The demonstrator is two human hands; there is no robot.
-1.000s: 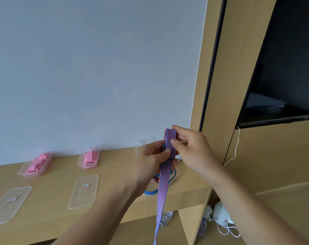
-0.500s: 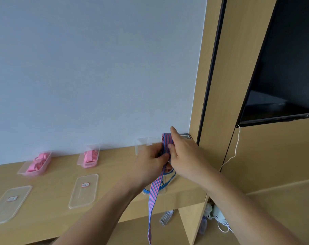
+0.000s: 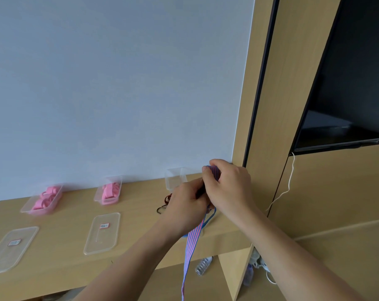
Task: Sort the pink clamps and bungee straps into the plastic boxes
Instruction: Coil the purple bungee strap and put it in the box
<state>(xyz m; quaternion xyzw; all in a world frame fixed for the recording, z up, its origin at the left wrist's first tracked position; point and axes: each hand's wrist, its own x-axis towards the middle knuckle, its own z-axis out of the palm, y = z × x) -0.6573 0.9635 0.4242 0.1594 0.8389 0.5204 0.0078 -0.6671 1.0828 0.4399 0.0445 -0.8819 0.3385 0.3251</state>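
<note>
A flat bungee strap [image 3: 191, 242] with blue and red stripes is held above the right end of the wooden shelf [image 3: 60, 259]. My right hand [image 3: 228, 187] grips its folded top end, and my left hand [image 3: 184, 208] grips the strap just below; the loose tail hangs past the shelf's front edge. Behind my hands stands a clear plastic box [image 3: 173, 178] that looks empty. Two more clear boxes hold pink clamps, one at the far left [image 3: 43, 199] and one in the middle [image 3: 109, 192]. Dark hooks [image 3: 164, 205] lie on the shelf beside my left hand.
Two clear lids with small labels lie flat on the shelf, one at the left [image 3: 9, 249] and one nearer the middle [image 3: 102, 233]. A wooden upright [image 3: 269, 127] and a dark screen [image 3: 353, 83] stand to the right. A plastic bottle [image 3: 203, 265] lies under the shelf.
Both hands have moved down and slightly back toward the wall with the strap. The right hand has closed further over the folded top, and the hanging tail has swung a little left.
</note>
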